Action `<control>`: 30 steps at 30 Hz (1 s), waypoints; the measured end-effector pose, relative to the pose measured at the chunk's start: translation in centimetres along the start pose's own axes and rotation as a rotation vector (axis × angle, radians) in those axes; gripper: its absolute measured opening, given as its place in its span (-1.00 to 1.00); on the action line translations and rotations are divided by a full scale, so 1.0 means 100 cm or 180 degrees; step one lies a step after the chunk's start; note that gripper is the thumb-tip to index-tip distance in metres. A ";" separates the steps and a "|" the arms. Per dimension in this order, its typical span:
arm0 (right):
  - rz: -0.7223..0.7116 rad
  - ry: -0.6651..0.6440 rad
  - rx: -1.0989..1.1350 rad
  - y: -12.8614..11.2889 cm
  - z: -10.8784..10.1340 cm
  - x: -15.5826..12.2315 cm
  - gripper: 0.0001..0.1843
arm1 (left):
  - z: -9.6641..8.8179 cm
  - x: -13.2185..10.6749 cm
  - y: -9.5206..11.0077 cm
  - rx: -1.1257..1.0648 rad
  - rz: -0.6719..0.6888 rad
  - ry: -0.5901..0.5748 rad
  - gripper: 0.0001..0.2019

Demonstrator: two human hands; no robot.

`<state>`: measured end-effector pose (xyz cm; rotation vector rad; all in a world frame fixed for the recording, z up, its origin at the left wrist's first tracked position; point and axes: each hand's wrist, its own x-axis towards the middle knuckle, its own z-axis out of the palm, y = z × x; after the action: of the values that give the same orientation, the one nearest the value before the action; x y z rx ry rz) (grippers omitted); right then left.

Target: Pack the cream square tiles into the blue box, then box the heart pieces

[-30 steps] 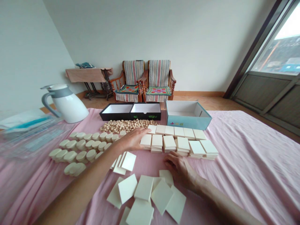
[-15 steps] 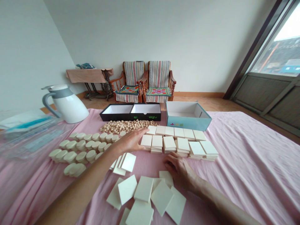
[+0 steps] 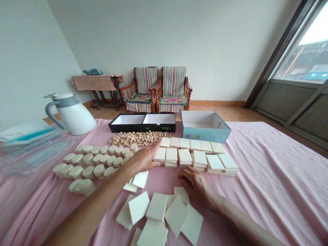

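My left hand (image 3: 145,159) lies with fingers stretched out along the left end of two rows of stacked pale square tiles (image 3: 171,155). It holds nothing; its fingertips touch or nearly touch the leftmost stack. By the front edge of the nearer row rests my right hand (image 3: 196,184), fingers curled, with nothing visible in them. Several loose square tiles (image 3: 156,206) overlap on the cloth in front of me. A smaller fanned group of square tiles (image 3: 140,179) is partly hidden beneath my left forearm.
Rows of round pale discs (image 3: 88,159) stand at left, behind my left arm. Small wooden beads (image 3: 140,138) lie in front of a black two-part box (image 3: 128,128). A light blue box (image 3: 207,135) and a white jug (image 3: 77,114) stand on the pink cloth (image 3: 266,164).
My left hand has shifted slightly down and left, with its thumb closer to its fingers. My right hand and the tiles look unmoved.
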<state>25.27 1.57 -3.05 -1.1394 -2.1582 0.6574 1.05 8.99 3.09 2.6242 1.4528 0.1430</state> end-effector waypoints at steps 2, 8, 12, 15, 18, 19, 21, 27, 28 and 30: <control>-0.0007 0.0006 0.0009 0.000 0.000 0.000 -0.85 | 0.001 -0.001 0.000 -0.0032 -0.0034 -0.0011 -0.14; 0.0008 0.0026 0.0006 0.001 0.002 -0.001 -0.85 | 0.004 -0.004 0.002 -0.0130 -0.0276 0.0020 -0.14; -0.0021 0.0028 0.0015 0.001 0.001 -0.001 -0.86 | 0.006 -0.005 0.003 -0.0101 -0.0368 0.0040 -0.15; -0.0001 0.0023 -0.0010 0.001 0.001 -0.001 -0.86 | 0.007 -0.005 0.002 -0.0105 -0.0386 0.0038 -0.21; 0.0003 0.0008 0.0004 0.001 0.001 0.000 -0.86 | 0.008 -0.004 0.000 -0.0132 -0.0376 0.0047 -0.26; -0.0004 0.0010 0.0018 0.001 0.002 0.000 -0.86 | 0.009 -0.004 0.000 -0.0144 -0.0366 0.0065 -0.27; -0.0010 0.0028 0.0033 0.001 0.002 0.000 -0.86 | 0.009 -0.005 0.000 -0.0167 -0.0334 0.0111 -0.28; -0.0030 0.0042 0.0007 0.001 0.002 0.000 -0.86 | 0.009 -0.004 0.004 -0.0122 -0.0309 0.0111 -0.28; -0.0043 0.0037 0.0005 0.001 0.002 0.000 -0.86 | 0.008 -0.004 0.005 -0.0105 -0.0324 0.0094 -0.29; -0.0048 0.0043 -0.0001 0.001 0.002 0.000 -0.86 | 0.008 -0.004 0.006 -0.0080 -0.0365 0.0053 -0.29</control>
<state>25.16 1.58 -3.25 -1.1233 -2.1537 0.6411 1.47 8.27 2.45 2.5183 1.5915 0.1698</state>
